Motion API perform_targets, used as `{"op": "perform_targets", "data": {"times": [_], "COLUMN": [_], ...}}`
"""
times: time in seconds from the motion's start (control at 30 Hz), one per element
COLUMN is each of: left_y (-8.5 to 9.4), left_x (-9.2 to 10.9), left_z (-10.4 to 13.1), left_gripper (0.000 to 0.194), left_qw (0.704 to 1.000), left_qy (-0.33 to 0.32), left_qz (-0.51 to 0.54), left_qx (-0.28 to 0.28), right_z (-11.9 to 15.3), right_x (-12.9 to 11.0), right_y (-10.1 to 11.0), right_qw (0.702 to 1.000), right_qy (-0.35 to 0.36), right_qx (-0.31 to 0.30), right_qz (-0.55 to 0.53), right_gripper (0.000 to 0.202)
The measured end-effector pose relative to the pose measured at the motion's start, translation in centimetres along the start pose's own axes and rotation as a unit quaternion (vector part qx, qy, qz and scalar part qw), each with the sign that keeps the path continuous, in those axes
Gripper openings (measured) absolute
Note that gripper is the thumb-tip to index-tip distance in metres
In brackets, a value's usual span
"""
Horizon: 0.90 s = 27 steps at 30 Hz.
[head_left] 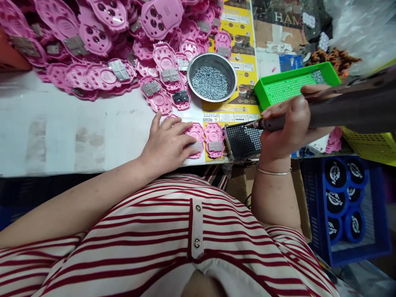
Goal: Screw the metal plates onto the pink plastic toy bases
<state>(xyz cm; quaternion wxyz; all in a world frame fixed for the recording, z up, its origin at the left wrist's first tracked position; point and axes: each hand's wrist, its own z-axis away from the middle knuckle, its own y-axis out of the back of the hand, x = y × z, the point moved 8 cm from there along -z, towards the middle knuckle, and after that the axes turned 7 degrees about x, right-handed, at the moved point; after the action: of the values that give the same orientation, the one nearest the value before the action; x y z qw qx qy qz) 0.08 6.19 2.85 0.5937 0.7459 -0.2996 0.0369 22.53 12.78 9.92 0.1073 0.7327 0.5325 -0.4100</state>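
My right hand is wrapped round a dark electric screwdriver, its tip pointing left over a black perforated screw tray. Small screws in that tray are too fine to make out. My left hand lies with fingers spread over pink plastic casings near the table's front edge. One pink casing with a grey metal plate shows under its fingertips, and another pink casing lies between it and the black tray.
A steel bowl of small screws stands behind my hands. Pink casings pile up at the back left. A green tray sits at the right. Below the table on the right is a blue crate holding round blue-and-black items.
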Motion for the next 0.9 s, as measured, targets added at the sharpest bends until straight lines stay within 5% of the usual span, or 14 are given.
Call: {"op": "perform_targets", "data": {"times": [0.17, 0.4, 0.73, 0.9], "left_y": [0.5, 1.6, 1.8, 1.7], "left_x": [-0.1, 2.1, 2.6, 2.5], "left_z": [0.3, -1.1, -1.3, -1.1], "left_gripper": [0.024, 0.041, 0.008, 0.007], "left_qw": [0.999, 0.984, 0.979, 0.984], "left_qy": [-0.016, -0.085, -0.026, -0.018], "left_qz": [0.005, 0.116, 0.183, 0.16], "left_qx": [0.042, 0.107, 0.09, 0.079], "right_z": [0.2, 2.0, 3.6, 4.0], "right_x": [-3.8, -5.7, -7.0, -7.7], "right_y": [-0.9, -3.2, -5.4, -6.1], "right_qw": [0.998, 0.991, 0.96, 0.967], "right_qy": [0.006, -0.062, -0.089, -0.119], "right_qx": [0.045, -0.045, -0.107, -0.134], "right_qz": [-0.049, -0.114, -0.243, -0.181], "right_gripper": [0.006, 0.017, 0.008, 0.003]}}
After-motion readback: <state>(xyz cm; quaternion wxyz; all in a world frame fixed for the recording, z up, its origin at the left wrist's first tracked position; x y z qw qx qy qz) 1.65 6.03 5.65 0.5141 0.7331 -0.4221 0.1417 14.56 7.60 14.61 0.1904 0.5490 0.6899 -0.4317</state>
